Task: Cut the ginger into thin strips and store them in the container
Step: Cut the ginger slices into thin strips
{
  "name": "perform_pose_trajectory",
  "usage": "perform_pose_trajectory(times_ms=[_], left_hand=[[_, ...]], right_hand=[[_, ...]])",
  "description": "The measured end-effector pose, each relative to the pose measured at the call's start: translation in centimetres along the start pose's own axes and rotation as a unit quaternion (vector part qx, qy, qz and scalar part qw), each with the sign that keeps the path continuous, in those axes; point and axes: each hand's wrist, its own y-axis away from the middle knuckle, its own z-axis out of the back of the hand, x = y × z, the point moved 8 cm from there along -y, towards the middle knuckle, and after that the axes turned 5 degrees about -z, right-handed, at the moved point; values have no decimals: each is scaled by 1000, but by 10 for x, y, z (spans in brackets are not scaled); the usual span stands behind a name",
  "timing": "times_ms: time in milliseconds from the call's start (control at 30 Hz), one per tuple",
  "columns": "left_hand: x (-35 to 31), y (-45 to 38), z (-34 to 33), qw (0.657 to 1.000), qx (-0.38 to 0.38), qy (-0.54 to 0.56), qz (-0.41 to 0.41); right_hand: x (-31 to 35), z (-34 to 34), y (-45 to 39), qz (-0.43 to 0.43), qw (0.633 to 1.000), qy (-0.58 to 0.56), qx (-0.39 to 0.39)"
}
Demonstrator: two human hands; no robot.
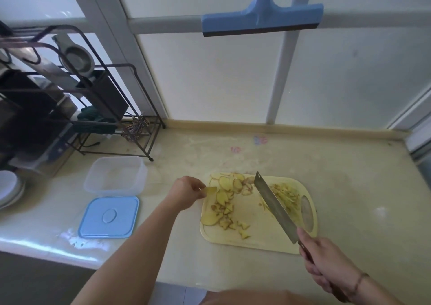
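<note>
A pale yellow cutting board (pixel 261 241) lies on the counter. Several ginger slices (pixel 225 185) are spread over its left half, and a pile of thin ginger strips (pixel 285 194) sits at its right. My left hand (pixel 186 191) pinches one ginger slice (pixel 210 190) at the board's left edge. My right hand (pixel 326 260) grips the handle of a cleaver (pixel 274 205), whose blade slants across the board between slices and strips. A clear plastic container (pixel 115 176) stands open to the left, with its blue lid (pixel 109 217) lying flat in front of it.
A dark metal rack (pixel 77 99) with utensils stands at the back left, and white plates (pixel 9 188) sit at the far left. A blue squeegee (pixel 261 17) hangs on the window frame behind. The counter's front edge runs just below the lid.
</note>
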Motion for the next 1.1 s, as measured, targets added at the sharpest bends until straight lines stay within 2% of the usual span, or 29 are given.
perform_pose_trajectory(times_ms=[67,133,300,467,700,733,833,900,967,1033,1100], left_hand=[[-21,-9,-11,997,51,-37,-53],[-38,-16,-25,984,82,-118,-103],[-61,-27,-46,907,77,-339,-236],[-61,-21,-58,841,45,-421,-337],[-47,3,-69,801,-8,-437,-410],[-45,5,-70,804,-10,-433,-406],[-44,1,-64,848,9,-403,-343],[-49,-2,-57,861,22,-400,-313],[-52,-1,-48,888,29,-366,-276],[-50,-1,-41,938,22,-266,-221],[-49,6,-47,983,45,-99,-145]], right_hand=[[1,-1,-1,3,1000,5,-3],[1,-2,-2,4,1000,3,-2],[0,-2,-3,7,1000,4,-5],[-2,0,-6,-1,1000,-6,-11],[-2,-8,-8,0,1000,-18,4],[-2,-10,-8,2,1000,-16,6],[-1,-14,-8,5,1000,-10,11],[-1,-14,-7,4,1000,-10,12],[-2,-14,-7,3,1000,-16,10],[-3,-12,-6,4,1000,-18,7],[-4,-11,-6,5,1000,-22,4]])
